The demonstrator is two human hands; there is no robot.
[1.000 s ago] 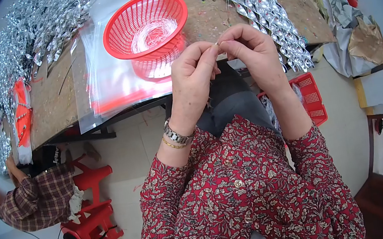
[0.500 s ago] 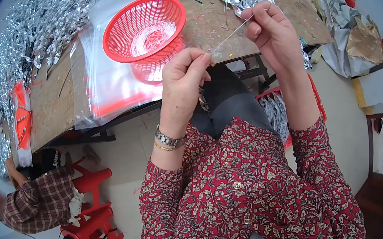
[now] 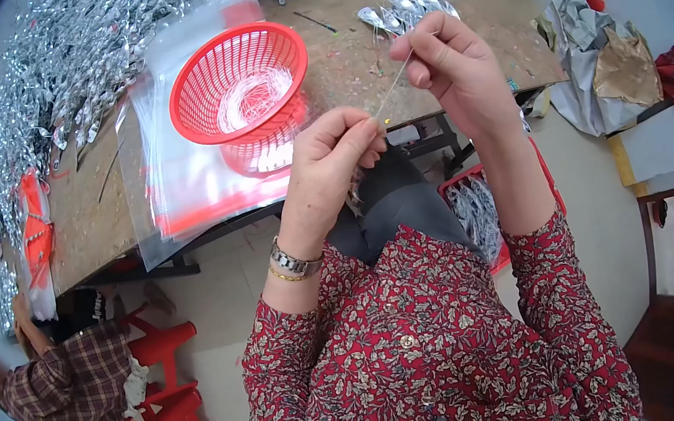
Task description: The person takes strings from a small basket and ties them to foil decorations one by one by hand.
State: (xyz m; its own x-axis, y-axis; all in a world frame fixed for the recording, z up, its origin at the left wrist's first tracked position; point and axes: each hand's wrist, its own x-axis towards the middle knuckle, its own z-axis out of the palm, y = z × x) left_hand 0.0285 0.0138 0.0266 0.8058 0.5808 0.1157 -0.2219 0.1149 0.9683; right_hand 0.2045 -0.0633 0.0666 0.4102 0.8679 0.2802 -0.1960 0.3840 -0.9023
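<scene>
A thin pale thread [image 3: 395,88] is stretched between my two hands above the table's near edge. My left hand [image 3: 328,164] is closed, pinching its lower end between thumb and forefinger. Higher and to the right, my right hand [image 3: 460,74] pinches the other end, fingers curled. Something small and dark hangs below my left hand, mostly hidden by it. Left of my hands stands a red plastic basket [image 3: 181,112] holding a coil of white and pink threads [image 3: 255,101]. Behind my right hand lie several silver foil pieces [image 3: 403,9].
Clear plastic bags [image 3: 162,180] lie under the basket. Silver tinsel [image 3: 86,47] is heaped at the back left of the wooden table [image 3: 90,221]. A red crate [image 3: 497,261] with silver pieces stands below. Another person [image 3: 73,367] sits at left beside red stools [image 3: 161,346].
The view has shifted, so the basket and table sit lower and further left. Both hands keep the thread between them; my right hand has come slightly closer to my left.
</scene>
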